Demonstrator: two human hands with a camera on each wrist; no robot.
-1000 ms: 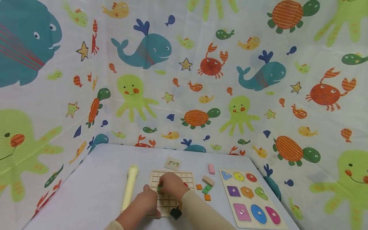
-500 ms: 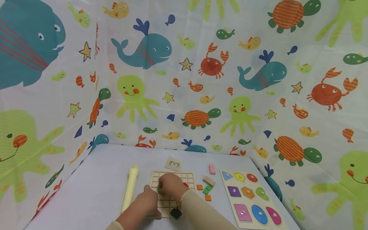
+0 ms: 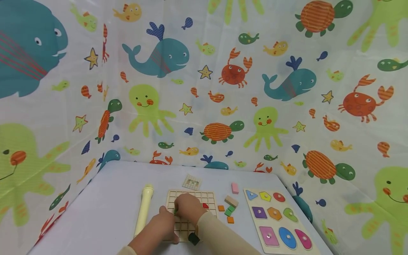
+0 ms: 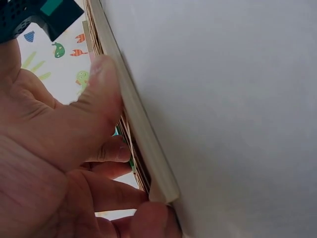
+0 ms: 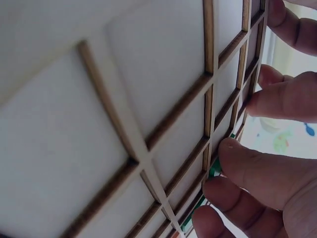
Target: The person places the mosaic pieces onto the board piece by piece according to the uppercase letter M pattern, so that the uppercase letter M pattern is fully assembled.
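Observation:
The wooden grid board [image 3: 183, 236] lies on the table in the head view. My left hand [image 3: 160, 225] grips its left side, thumb along the edge and fingertips around the near corner, as the left wrist view shows. Over the board, my right hand [image 3: 189, 209] pinches a small green piece [image 3: 175, 211], mostly covered by the fingers. The right wrist view has green [image 5: 215, 166] between thumb and finger at the grid. A red piece [image 3: 205, 205] sits on the board right of that hand. A dark device [image 3: 193, 238] shows beside the right wrist.
A pale yellow stick [image 3: 145, 209] stands out left of the board. Behind lies a small patterned card [image 3: 192, 182]. To the right are a pink block [image 3: 234, 188], a wooden block [image 3: 231, 201], green pieces [image 3: 230, 210], orange squares [image 3: 230, 220] and a shape-puzzle board [image 3: 264, 219].
My right hand has shifted slightly left and nearer with the green piece, showing more of the red piece. My left hand has stayed at the board's edge.

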